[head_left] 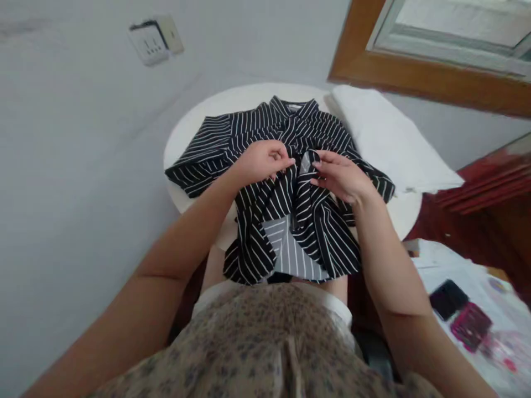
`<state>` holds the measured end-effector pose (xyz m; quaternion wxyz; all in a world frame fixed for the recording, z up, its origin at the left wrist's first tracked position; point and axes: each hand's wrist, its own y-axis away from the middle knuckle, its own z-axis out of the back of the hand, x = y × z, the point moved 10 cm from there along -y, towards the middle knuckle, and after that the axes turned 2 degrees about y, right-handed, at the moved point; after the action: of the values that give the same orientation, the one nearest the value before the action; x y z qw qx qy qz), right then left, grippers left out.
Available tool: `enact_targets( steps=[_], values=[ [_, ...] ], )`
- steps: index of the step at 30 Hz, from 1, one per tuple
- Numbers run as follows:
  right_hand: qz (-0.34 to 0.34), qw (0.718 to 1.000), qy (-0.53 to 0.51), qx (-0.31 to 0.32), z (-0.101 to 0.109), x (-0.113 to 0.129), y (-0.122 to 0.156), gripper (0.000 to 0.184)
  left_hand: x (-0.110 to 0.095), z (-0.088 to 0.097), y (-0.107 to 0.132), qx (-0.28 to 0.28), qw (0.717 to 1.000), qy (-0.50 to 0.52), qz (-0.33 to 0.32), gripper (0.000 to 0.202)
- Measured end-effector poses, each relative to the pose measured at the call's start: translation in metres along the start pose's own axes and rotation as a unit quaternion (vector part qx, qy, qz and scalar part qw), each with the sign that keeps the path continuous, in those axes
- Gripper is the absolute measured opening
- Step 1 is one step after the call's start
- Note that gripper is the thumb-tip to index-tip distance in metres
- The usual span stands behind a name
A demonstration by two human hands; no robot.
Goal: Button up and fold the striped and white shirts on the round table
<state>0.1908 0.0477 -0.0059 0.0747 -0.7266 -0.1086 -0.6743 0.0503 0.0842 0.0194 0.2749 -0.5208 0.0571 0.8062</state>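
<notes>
A black shirt with white stripes (232,141) lies spread on a small round white table (186,132), collar at the far side, its lower part hanging over the near edge toward my lap. My left hand (261,161) is closed in a pinch on the shirt's left front edge near the middle. My right hand (342,177) grips the right front edge beside it, fingers curled on the fabric. The two hands are close together over the shirt's opening, where the paler inside of the cloth shows.
A white folded cloth or pillow (390,138) lies at the table's right. A wall socket (155,40) is on the grey wall at the left. At the lower right, a surface holds a black phone (448,298) and a pink item (470,326). A wood-framed window (431,83) is above right.
</notes>
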Motion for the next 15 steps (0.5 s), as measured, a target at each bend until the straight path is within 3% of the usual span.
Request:
enact_targets(
  steps=[8,15],
  values=[
    [0.017,0.998,0.059,0.010,-0.002,-0.002,-0.001,0.046,-0.002,-0.024,0.003,0.058,0.996,0.046,0.054,0.021],
    [-0.008,0.994,0.101,-0.032,0.011,-0.009,0.000,0.043,0.007,-0.030,0.005,0.046,0.988,0.118,0.093,0.022]
  ],
)
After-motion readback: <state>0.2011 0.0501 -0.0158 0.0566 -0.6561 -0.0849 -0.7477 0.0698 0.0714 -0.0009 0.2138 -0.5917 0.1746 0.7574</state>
